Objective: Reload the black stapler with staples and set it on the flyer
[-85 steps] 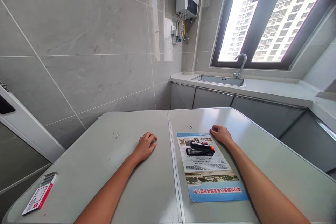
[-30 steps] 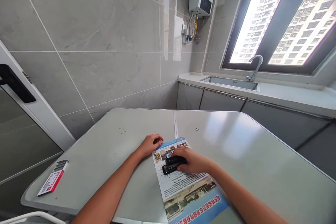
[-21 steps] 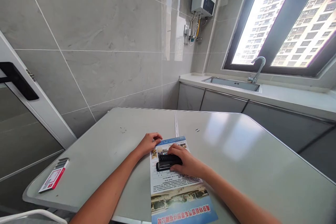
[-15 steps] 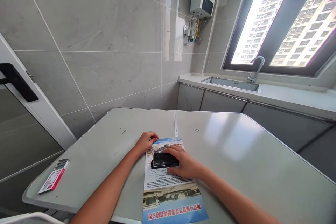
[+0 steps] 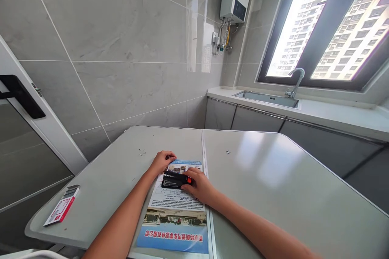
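Note:
A printed brochure (image 5: 179, 202) with blue ends and a red line of characters lies on the table in front of me, its print upside down from here. My right hand (image 5: 198, 186) is closed around the back end of a black stapler (image 5: 174, 179), which sits over the brochure's upper part and points left. A bit of red shows near its back end. My left hand (image 5: 163, 162), fingers curled together, holds the brochure at its far left corner; the fingertips are partly hidden.
The pale table (image 5: 258, 210) has a seam down its middle. Loose staples (image 5: 142, 152) lie at the far left, and small staple pieces (image 5: 227, 152) right of the seam. A red-and-white box (image 5: 62, 206) lies near the left edge. Behind are a counter (image 5: 334, 113) and sink (image 5: 267, 98).
The brochure has shifted left and turned a little, to lie left of the seam. Both hands and the stapler moved left with it, and the red part of the stapler came into view.

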`<state>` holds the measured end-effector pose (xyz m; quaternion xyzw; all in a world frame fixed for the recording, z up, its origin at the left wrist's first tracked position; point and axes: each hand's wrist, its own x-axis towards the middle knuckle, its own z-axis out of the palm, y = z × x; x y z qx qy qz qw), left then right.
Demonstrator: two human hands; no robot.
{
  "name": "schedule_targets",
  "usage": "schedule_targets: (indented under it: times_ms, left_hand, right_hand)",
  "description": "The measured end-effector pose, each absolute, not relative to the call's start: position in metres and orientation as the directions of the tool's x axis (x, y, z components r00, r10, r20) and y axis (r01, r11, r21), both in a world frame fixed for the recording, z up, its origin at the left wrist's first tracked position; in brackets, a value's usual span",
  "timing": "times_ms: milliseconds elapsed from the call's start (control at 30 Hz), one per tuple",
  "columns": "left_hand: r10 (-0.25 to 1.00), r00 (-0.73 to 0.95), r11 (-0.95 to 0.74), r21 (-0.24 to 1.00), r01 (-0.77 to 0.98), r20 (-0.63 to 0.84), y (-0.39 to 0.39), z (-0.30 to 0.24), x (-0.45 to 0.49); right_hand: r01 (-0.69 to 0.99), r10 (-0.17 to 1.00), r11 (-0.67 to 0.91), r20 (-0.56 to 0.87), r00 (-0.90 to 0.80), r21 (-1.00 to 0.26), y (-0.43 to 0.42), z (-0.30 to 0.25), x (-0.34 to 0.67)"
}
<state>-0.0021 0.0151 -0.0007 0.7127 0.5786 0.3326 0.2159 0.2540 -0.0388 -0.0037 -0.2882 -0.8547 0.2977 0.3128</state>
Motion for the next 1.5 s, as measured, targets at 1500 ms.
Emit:
schedule_targets:
  times_ms: [1500]
  left_hand:
    - [0.971, -0.013, -0.096, 0.440, 0.893, 0.238, 0.015, -0.009, -0.010]
  right_hand:
    - [0.773, 0.863, 0.501, 0.296, -0.410, -0.390, 0.072, 0.009, 0.270]
